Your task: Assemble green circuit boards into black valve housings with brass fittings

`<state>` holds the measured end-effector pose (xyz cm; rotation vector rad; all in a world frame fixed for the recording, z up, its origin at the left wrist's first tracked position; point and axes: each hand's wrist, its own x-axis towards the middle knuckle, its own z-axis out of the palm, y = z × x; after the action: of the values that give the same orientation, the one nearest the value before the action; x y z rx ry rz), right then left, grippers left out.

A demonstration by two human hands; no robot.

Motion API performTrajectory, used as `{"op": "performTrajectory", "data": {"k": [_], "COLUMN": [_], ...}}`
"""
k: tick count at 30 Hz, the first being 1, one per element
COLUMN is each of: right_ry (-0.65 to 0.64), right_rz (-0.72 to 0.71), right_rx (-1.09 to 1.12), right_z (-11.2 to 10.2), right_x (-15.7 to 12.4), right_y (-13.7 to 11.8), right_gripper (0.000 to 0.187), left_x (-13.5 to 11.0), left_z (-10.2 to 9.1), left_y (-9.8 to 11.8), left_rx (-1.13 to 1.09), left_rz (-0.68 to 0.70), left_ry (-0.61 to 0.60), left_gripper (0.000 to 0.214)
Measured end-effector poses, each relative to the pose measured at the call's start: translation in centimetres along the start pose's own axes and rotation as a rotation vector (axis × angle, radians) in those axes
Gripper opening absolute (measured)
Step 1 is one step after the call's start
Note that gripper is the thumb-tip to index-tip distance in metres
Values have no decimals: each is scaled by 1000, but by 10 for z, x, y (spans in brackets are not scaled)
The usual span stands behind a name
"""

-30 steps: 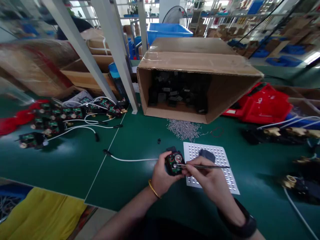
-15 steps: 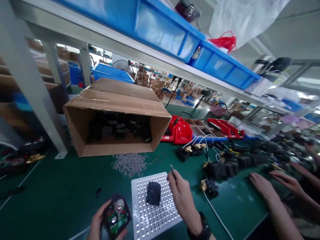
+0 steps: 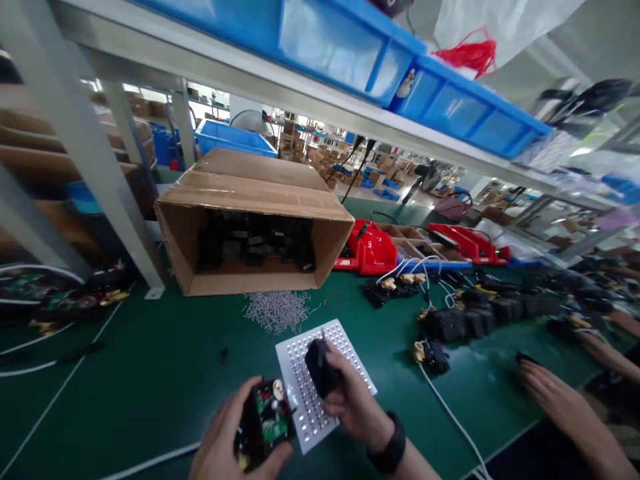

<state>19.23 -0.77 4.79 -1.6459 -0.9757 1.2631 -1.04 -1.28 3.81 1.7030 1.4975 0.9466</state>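
My left hand [image 3: 223,430] grips an open black housing [image 3: 273,417] with a green circuit board and wires inside, at the lower middle. My right hand [image 3: 356,400], with a dark band at the wrist, is closed around a black plastic cover [image 3: 320,368]. A thin tip shows just past the cover; what it belongs to is mostly hidden. Beneath the cover lies a white plate with rows of round holes [image 3: 313,437], and the housing is just left of it. A pile of small screws [image 3: 277,311] lies beyond the plate.
Behind the screws a cardboard box [image 3: 260,283] holds black parts. Red bins [image 3: 377,250] stand to its right. Black units with brass fittings [image 3: 435,357] line the right side, near a co-worker's hand [image 3: 550,393]. A metal shelf with blue bins [image 3: 340,47] hangs overhead.
My right hand has taken hold of the black cover that was lying on the perforated plate. My left hand has brought the housing rightward to the plate's edge, and the plate has turned slightly.
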Motion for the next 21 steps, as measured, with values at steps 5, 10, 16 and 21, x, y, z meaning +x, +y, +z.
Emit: {"op": "performTrajectory", "data": {"k": [5,10,16,21], "right_ry": [-225,-264,-326,-354], "right_rz": [240,144,-379,-471], "right_rx": [764,636,42,-147], "right_z": [16,29,28,22], "right_x": [-13,-18,-26,-26], "right_y": [2,10,-4,-14], "right_gripper": [38,37,39,40], "left_x": [1,-3,-3,3], "left_z": [-4,0,-2,-1], "left_y": [27,36,35,30], "left_rx": [314,427,503,295], "left_rz": [280,291,289,284], "left_ry": [-60,-147,-114,-48], "left_gripper": [65,71,74,77]}}
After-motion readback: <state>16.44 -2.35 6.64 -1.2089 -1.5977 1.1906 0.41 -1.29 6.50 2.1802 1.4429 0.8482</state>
